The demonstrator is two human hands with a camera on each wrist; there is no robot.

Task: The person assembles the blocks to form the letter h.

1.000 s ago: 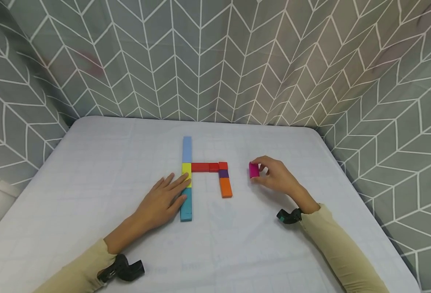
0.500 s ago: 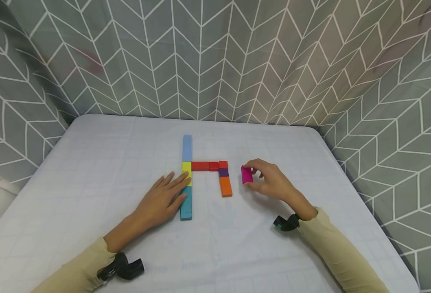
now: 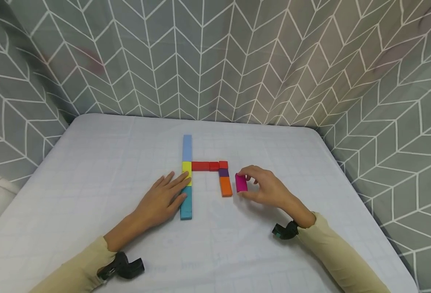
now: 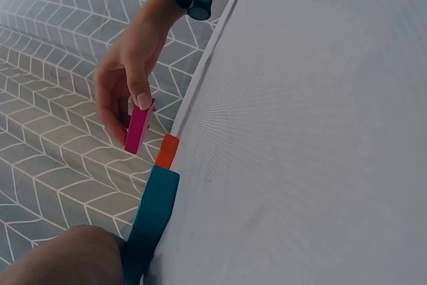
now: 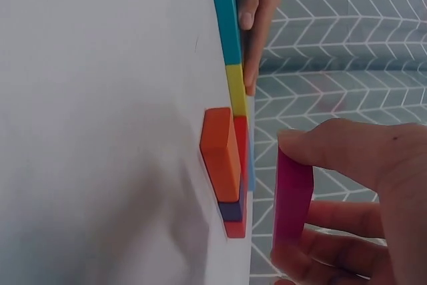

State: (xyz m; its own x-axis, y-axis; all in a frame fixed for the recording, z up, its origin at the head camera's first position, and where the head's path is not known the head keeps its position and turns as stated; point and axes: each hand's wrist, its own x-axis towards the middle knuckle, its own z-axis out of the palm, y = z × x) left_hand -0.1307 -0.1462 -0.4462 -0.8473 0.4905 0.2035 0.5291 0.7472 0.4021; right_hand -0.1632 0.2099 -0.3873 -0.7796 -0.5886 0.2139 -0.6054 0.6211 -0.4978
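Observation:
My right hand [image 3: 268, 188] pinches a magenta block [image 3: 241, 183] between thumb and fingers, just right of the orange block [image 3: 226, 186]. In the right wrist view the magenta block [image 5: 292, 198] is raised off the cloth. My left hand [image 3: 162, 200] lies flat with fingers spread, its fingertips resting on the yellow block [image 3: 187, 167] and its thumb at the teal block [image 3: 186, 207]. Above the yellow one a light blue block [image 3: 187, 147] continues the column. A row of red blocks [image 3: 200, 166] runs right from it, then a purple block [image 3: 224, 173] and the orange one turn downward.
The blocks lie on a table covered with a white cloth [image 3: 109, 162]. A grey curtain with white chevron lines [image 3: 215, 61] hangs behind and at both sides. Each wrist wears a black camera mount [image 3: 121, 266].
My right hand has moved left and slightly toward me with the magenta block, bringing it close beside the orange block. The left hand has stayed in place.

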